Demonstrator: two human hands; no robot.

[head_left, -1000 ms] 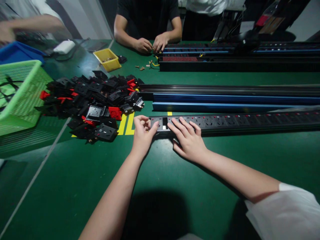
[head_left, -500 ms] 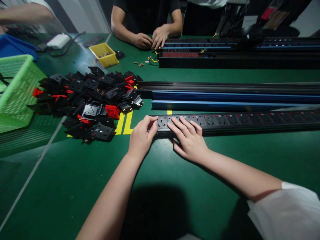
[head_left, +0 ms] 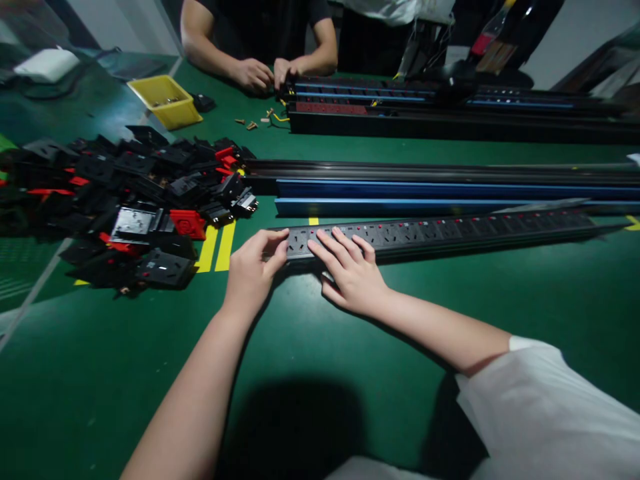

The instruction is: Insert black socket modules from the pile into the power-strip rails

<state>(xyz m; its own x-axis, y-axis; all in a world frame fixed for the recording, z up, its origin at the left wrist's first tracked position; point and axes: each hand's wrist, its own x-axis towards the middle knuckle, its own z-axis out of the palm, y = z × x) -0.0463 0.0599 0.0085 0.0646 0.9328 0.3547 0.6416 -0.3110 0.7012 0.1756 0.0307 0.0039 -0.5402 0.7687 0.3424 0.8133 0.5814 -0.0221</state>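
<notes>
A long black power strip (head_left: 430, 231) with a row of sockets and small red dots lies across the green table. My left hand (head_left: 253, 270) is at its left end, thumb and fingers closed around the end. A short way along, my right hand (head_left: 353, 273) rests on the socket faces with its fingers spread, the thumb low by the near side. To the left is a heap of loose black socket modules (head_left: 163, 267), some with red parts (head_left: 187, 224). The fingertips of my left hand partly cover the strip's end.
Blue metal channels (head_left: 400, 207) and black rails (head_left: 360, 170) lie just beyond the strip. Further back stand a yellow bin (head_left: 167, 103), several loose screws (head_left: 251, 125) and another long black housing (head_left: 425, 125). A co-worker's hands (head_left: 265, 75) are at that housing's left end.
The view has swung right, so everything sits further left and the strip's far right end shows. Both my hands keep their places on the strip.
</notes>
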